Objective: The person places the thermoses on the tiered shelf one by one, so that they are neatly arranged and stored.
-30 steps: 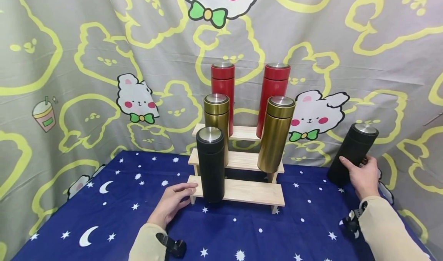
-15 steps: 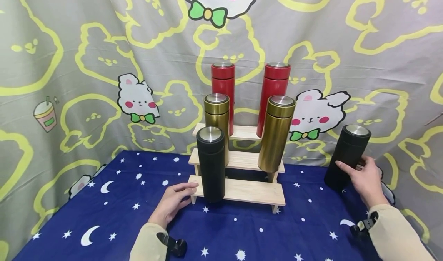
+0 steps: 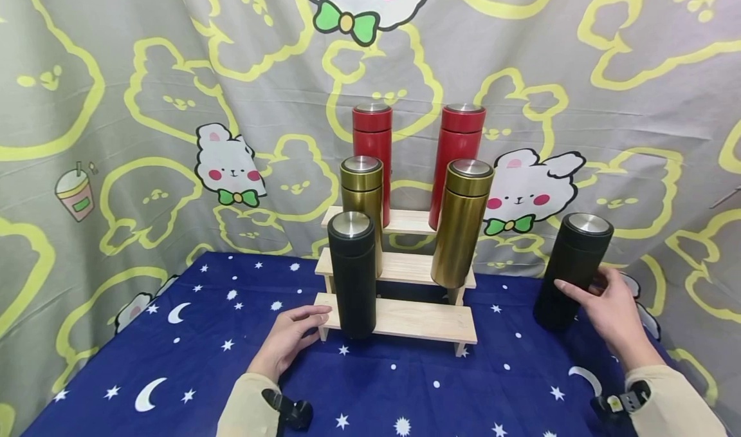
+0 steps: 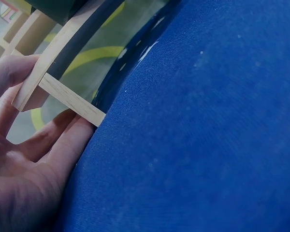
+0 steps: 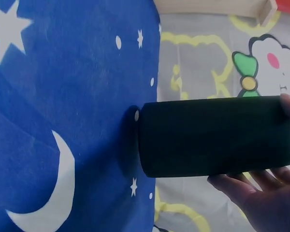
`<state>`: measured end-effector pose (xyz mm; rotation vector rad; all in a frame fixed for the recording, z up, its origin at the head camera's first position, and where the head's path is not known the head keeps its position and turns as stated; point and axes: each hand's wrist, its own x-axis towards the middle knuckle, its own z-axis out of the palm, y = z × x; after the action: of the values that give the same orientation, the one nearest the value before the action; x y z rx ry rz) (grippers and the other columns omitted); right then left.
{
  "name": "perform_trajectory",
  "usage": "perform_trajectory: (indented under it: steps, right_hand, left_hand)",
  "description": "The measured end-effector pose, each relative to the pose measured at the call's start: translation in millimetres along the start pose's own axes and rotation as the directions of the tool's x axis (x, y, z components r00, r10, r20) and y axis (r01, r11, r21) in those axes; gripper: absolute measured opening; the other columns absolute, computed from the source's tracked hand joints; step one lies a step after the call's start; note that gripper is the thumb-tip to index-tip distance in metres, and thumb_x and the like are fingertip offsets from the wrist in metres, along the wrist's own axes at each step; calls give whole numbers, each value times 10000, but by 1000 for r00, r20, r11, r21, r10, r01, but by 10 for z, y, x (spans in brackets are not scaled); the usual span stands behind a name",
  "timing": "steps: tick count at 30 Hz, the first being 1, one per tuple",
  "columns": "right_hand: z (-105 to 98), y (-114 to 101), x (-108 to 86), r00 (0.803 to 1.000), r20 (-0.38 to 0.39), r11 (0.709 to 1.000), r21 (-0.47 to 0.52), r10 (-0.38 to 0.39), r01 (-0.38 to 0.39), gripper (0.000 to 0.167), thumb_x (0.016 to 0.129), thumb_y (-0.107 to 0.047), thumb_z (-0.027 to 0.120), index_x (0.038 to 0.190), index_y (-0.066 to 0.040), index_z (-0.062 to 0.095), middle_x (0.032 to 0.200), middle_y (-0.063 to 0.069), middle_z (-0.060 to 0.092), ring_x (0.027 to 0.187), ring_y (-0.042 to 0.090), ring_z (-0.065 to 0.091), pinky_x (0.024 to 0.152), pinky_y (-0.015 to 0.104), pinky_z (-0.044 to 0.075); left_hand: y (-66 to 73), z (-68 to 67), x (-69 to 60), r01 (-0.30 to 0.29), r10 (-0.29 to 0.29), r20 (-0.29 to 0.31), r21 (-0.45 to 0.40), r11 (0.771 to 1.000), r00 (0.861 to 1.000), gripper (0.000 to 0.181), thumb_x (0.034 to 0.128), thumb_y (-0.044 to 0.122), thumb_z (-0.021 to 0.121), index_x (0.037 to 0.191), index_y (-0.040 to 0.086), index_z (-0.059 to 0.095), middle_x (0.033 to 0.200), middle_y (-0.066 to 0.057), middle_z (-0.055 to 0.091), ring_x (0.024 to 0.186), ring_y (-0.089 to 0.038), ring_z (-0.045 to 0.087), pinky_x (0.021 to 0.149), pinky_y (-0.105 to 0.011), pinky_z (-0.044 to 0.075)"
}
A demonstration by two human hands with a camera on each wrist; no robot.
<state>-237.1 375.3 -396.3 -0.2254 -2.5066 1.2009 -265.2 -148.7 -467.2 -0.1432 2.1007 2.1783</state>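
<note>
My right hand [image 3: 613,311] grips a black thermos [image 3: 570,273] with a steel-topped lid, right of the wooden stand. The thermos leans to the right. In the right wrist view the base of this black thermos [image 5: 208,137] is close to the cloth; whether it touches, I cannot tell. At the left end of the stand's lowest step [image 3: 428,319], my left hand [image 3: 289,337] holds the edge, with fingers [image 4: 77,135] by the leg. A second black thermos [image 3: 354,282] stands on that step's left side, its right side bare.
Two gold thermoses, left [image 3: 362,189] and right [image 3: 463,231], stand on the middle step. Behind them, a left red thermos [image 3: 373,144] and a right red thermos [image 3: 460,144] occupy the top step. A starry blue cloth [image 3: 202,334] covers the table; a patterned curtain [image 3: 278,102] hangs behind.
My right hand has brought the held black thermos a little leftward and nearer to me, and its lid sits lower in view. The left hand and the stand have stayed put.
</note>
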Motion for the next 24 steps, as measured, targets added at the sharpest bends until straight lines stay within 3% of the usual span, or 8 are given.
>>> perform_trajectory:
  steps: [2,7,12,15,17,20,24]
  right_hand:
    - [0,-21,-32,1000,4,1000,-4,-13,13,773,904,-370,719,1421,74,355,1321,269,478,1009,119,531,694,165,411]
    - [9,-61,-121,998,11,998,6,-63,63,714,894,-310,746,1384,75,395,1277,300,518,890,-128,438,658,88,390]
    - [24,-140,-204,997,33,997,10,-71,71,714,890,-321,749,1383,59,400,1273,301,529,890,-135,442,666,98,399]
    - [16,-204,-255,997,48,998,-6,-61,62,733,889,-359,743,1398,38,395,1285,284,527,963,-1,524,678,124,399]
    - [11,-244,-291,997,65,999,-16,-51,52,762,890,-383,735,1419,34,377,1301,288,511,1050,174,566,692,164,401]
    - [12,-295,-338,995,98,999,-23,-34,36,810,893,-412,723,1451,34,341,1334,308,477,1157,436,507,737,259,413]
    - [23,-327,-386,992,126,1000,-16,-23,25,839,896,-423,716,1476,30,312,1358,317,449,1191,499,466,779,355,421]
  left_hand:
    - [4,-6,-2,-5,5,8,2,1000,1000,272,853,143,768,1091,16,739,1223,-120,642,1089,-236,570,930,-485,497]
    - [7,-19,-21,-8,8,27,18,1000,1000,283,859,165,766,1101,21,737,1237,-130,633,1083,-227,570,929,-480,498]
    - [5,-11,-11,1,-1,12,4,1000,1000,289,849,154,773,1097,11,736,1227,-124,637,1075,-228,573,921,-475,504]
    - [8,-4,4,7,-7,2,-3,1000,1000,282,846,142,774,1093,12,738,1219,-117,642,1078,-229,574,919,-474,506]
    - [5,-3,4,7,-7,2,-4,1000,1000,278,847,134,771,1093,9,737,1215,-117,644,1075,-230,573,919,-472,506]
    - [5,-2,-5,2,-2,6,4,1000,1000,278,851,134,767,1097,7,735,1212,-119,646,1068,-232,571,918,-471,506]
    - [5,-1,-9,-2,2,10,10,1000,1000,281,853,147,769,1098,15,736,1212,-116,647,1073,-233,571,926,-476,501]
